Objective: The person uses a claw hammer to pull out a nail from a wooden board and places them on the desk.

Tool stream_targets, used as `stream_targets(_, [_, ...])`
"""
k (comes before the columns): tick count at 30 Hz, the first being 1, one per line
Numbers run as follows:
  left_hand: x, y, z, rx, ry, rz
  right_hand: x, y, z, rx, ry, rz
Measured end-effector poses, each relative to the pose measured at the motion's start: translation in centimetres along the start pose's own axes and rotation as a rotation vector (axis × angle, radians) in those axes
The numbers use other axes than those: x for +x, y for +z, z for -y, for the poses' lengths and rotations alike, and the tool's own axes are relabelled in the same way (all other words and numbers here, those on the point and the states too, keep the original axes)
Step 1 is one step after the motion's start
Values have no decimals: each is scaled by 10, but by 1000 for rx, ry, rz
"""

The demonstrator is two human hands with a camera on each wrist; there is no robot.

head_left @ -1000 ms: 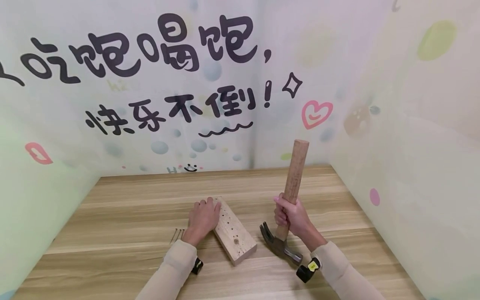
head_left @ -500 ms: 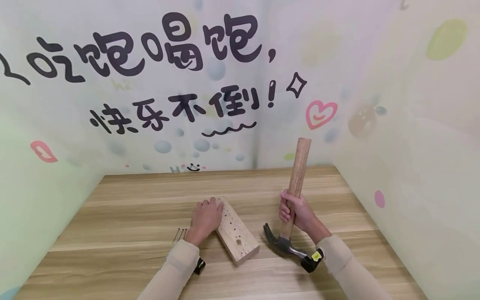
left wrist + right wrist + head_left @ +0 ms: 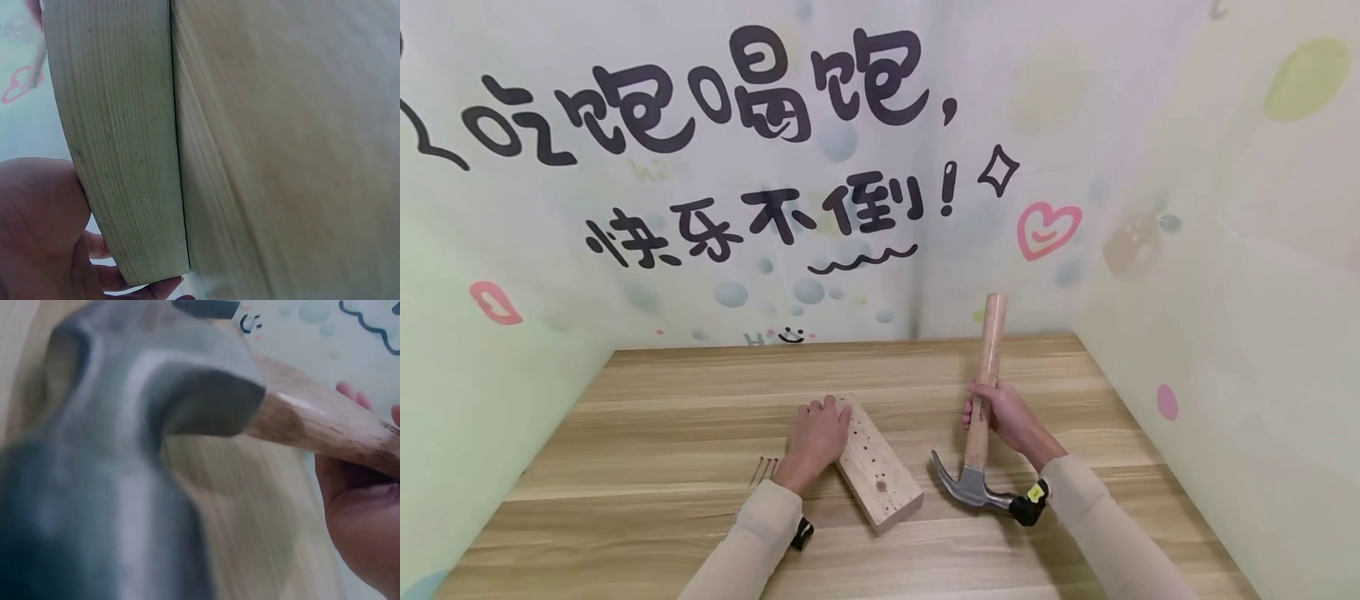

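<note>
At the middle of the table lies a pale wooden block (image 3: 867, 457) with a row of small dark holes and a larger dark spot on top. My left hand (image 3: 818, 433) grips its far left part; the left wrist view shows the block's long side (image 3: 122, 144) and fingers bent round its end. To the right, my right hand (image 3: 1009, 414) holds a claw hammer (image 3: 973, 485) round its wooden handle. The handle points up and the steel head hangs low, claw toward the block. Blurred and large, the hammer head (image 3: 144, 419) fills much of the right wrist view.
Several thin nails (image 3: 764, 471) stand in a row left of my left wrist. The wood-grain table (image 3: 685, 400) meets a printed back wall (image 3: 940, 275) and side walls at left and right. A black strap device (image 3: 1030, 504) sits at my right wrist.
The hammer has turned in my right hand, and its handle end has dropped slightly. My left hand keeps its grip on the block. The whole head view has shifted a little.
</note>
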State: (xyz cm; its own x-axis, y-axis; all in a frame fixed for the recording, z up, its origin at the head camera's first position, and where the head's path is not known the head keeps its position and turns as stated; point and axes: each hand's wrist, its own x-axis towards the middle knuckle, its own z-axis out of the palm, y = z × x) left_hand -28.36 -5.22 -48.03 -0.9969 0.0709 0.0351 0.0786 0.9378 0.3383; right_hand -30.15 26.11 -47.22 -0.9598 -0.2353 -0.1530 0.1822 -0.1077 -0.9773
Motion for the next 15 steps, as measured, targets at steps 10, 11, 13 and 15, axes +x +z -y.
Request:
stream_targets(10, [0, -1, 0, 3, -6, -15, 12, -16, -7, -261, 80, -114])
stream_targets(11, [0, -1, 0, 5, -7, -13, 12, -17, -7, -280, 87, -118])
stream_targets(13, [0, -2, -1, 9, -14, -5, 13, -19, -7, -298, 105, -119])
stream_targets(15, [1, -2, -1, 12, -17, 5, 14, -20, -7, -314, 118, -118])
